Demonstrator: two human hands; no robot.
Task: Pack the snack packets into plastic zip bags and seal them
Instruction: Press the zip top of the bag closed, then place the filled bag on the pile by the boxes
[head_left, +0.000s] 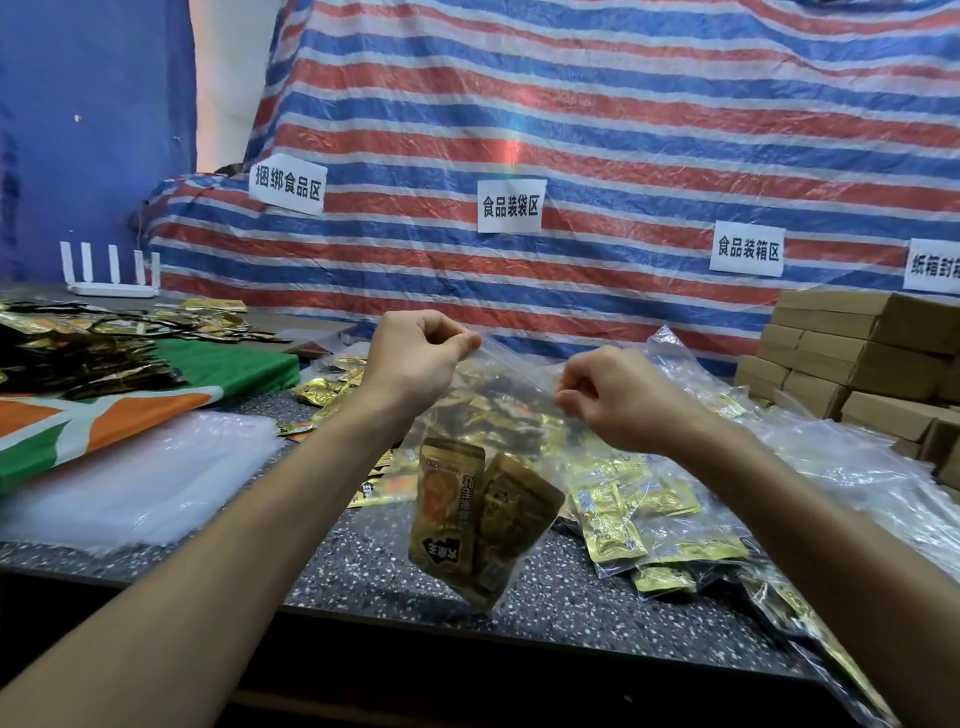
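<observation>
zip bag (498, 415) aloft | two snack packets (452, 514) inside, perhaps more | left hand (410, 358), right hand (618, 400): fingers pinch its top

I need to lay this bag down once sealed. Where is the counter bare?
One free patch: the speckled counter at the front edge, bordered by the stack of empty bags on the left and the filled bags on the right. Behind it loose snack packets crowd the surface; cardboard boxes fill the far right.

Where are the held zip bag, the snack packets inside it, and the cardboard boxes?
zip bag (506, 387), head view, clear upper panel near its top edge.
snack packets (449, 512), head view, front of the left packet.
cardboard boxes (852, 353), head view, side of the stack.
</observation>
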